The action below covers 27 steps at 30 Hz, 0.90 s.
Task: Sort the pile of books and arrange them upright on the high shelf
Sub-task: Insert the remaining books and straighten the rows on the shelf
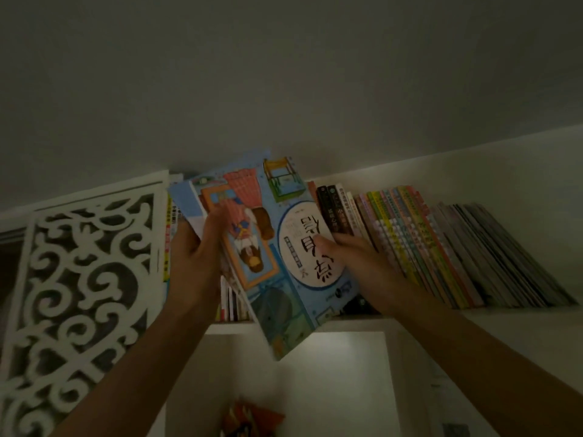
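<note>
High shelf (pixel 473 313) holds a leaning row of books (pixel 441 247); left hand (pixel 197 247) and right hand (pixel 356 257) both grip a blue picture book (pixel 284 263).

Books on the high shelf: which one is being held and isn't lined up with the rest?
The big light-blue picture book, held by the left hand and right hand. It shows its whole cover; the row of colourful books shows only spines.
</note>
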Tool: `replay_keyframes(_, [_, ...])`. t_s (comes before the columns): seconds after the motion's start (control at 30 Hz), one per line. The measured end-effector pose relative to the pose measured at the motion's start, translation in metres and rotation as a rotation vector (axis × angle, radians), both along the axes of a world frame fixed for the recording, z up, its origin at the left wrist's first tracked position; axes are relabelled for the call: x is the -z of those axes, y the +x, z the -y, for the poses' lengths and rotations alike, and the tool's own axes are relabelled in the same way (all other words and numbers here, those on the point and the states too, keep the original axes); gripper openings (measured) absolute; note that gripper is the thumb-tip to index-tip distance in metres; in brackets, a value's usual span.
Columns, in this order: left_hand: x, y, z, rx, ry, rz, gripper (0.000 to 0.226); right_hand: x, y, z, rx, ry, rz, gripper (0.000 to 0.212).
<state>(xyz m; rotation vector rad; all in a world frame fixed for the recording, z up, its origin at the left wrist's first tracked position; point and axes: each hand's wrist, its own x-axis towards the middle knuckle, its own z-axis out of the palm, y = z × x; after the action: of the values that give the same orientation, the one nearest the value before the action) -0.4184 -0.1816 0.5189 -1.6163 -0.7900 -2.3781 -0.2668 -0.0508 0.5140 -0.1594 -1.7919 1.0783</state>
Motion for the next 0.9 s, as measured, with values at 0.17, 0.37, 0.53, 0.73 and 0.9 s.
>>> replay_keyframes(0.17, [0.007, -0.003, -0.008, 0.09, -0.08, 0.029, 0.024, 0.02, 0.008, 0.011, 0.116, 0.03, -0.129, 0.018])
replay_keyframes(0.37, [0.007, 0.021, -0.029, 0.024, -0.182, 0.019, 0.031, 0.027, 0.056, -0.002, 0.393, 0.13, -0.149, 0.009])
replay_keyframes(0.53, [0.011, 0.036, -0.029, 0.065, -0.342, -0.008, 0.035, 0.01, 0.126, -0.017, 0.492, 0.294, 0.158, 0.009])
replay_keyframes(0.73, [0.022, 0.063, -0.035, 0.086, -0.572, -0.18, 0.038, -0.008, 0.147, -0.008, 0.677, 0.885, 0.788, 0.024])
replay_keyframes(0.9, [0.042, 0.106, -0.049, 0.13, -0.62, -0.213, 0.035, -0.019, 0.139, -0.004, 0.828, 1.181, 0.811, 0.046])
